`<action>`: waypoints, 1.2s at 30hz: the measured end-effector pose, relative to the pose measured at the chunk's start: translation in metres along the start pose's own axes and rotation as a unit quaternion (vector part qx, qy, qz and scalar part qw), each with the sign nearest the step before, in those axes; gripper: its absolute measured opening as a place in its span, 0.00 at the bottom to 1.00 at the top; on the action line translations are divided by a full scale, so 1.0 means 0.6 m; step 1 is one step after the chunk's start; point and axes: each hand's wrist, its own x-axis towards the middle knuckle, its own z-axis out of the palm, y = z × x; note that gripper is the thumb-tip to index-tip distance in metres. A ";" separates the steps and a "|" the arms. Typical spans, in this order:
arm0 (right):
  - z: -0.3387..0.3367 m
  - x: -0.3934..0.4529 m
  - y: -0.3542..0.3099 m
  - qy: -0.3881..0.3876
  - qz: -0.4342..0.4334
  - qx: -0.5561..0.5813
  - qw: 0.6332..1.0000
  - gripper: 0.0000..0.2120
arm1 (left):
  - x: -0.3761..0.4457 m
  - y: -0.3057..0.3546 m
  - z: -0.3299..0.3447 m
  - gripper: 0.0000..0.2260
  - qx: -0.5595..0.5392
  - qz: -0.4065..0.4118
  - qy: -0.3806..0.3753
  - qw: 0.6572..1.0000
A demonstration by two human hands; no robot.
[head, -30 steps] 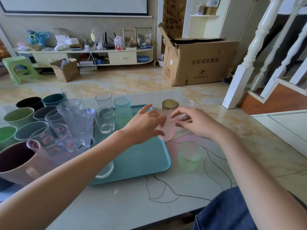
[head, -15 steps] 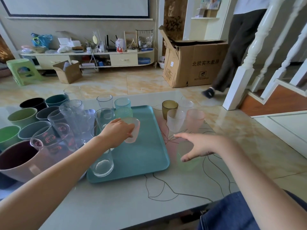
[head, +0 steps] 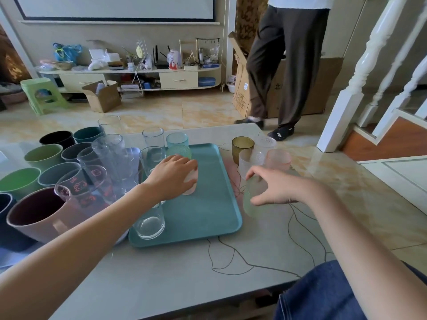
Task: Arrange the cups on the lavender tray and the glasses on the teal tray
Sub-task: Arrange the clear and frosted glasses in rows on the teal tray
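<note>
Right now the left hand (head: 174, 175) has its grip wrapped around a pale pink frosted glass tumbler (head: 191, 184), fingers curled over the near side, glass upright on or just above the teal rectangular plastic tray (head: 208, 218); cannot tell whether the base is touching. The right hand (head: 276, 188) has its grip spread over the top of a pale green frosted glass tumbler (head: 253, 204) on the glass-topped surface (head: 161, 273), just beside the tray's right edge; fingers look half closed around the rim, full contact unclear.

Risks, as judgement:
- The left hand sits close to a clear tall glass (head: 151, 158) and a green dimpled glass (head: 179, 151) behind it; pulling the wrist back carelessly could knock them.
- The left forearm passes over a clear wide glass (head: 149, 224) at the tray's near corner; a dropped arm could tip it.
- A top-rim pinch on frosted glass is weak, so the green tumbler might slip if lifted fast.
- An amber glass (head: 242, 146), a white frosted glass (head: 250, 161) and a peach frosted glass (head: 278, 161) stand clustered just behind the right hand; a backswing could strike them.
- The stacked clear tumblers (head: 111, 155) beside the plastic cups (head: 44, 155) lean and crowd the left, so a tray nudge could topple them.
- A standing person's legs (head: 284, 72) are near the surface's far edge; a bump could shake everything.
</note>
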 end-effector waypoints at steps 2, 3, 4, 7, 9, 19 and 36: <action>-0.004 0.000 -0.015 0.045 -0.030 0.043 0.998 0.24 | -0.005 0.021 -0.014 0.19 -0.038 0.020 0.030 0.999; -0.002 0.003 -0.024 0.057 -0.043 0.072 0.995 0.25 | -0.009 0.033 -0.020 0.21 -0.065 0.038 0.035 0.997; 0.001 0.007 -0.033 0.063 -0.054 0.100 0.992 0.26 | -0.014 0.044 -0.024 0.25 -0.080 0.069 0.041 0.994; 0.015 0.020 -0.052 0.060 -0.067 0.141 0.986 0.31 | -0.028 0.070 -0.024 0.30 -0.037 0.177 0.061 0.982; 0.021 0.027 -0.060 0.051 -0.071 0.136 0.987 0.34 | -0.037 0.075 -0.024 0.26 -0.045 0.177 0.061 0.981; 0.041 0.052 -0.069 0.022 -0.102 0.120 0.987 0.34 | -0.065 0.031 -0.035 0.12 -0.175 0.051 -0.037 0.983; 0.036 0.049 -0.040 -0.004 -0.074 0.060 0.995 0.24 | -0.094 -0.003 -0.036 0.14 0.001 0.040 -0.168 0.985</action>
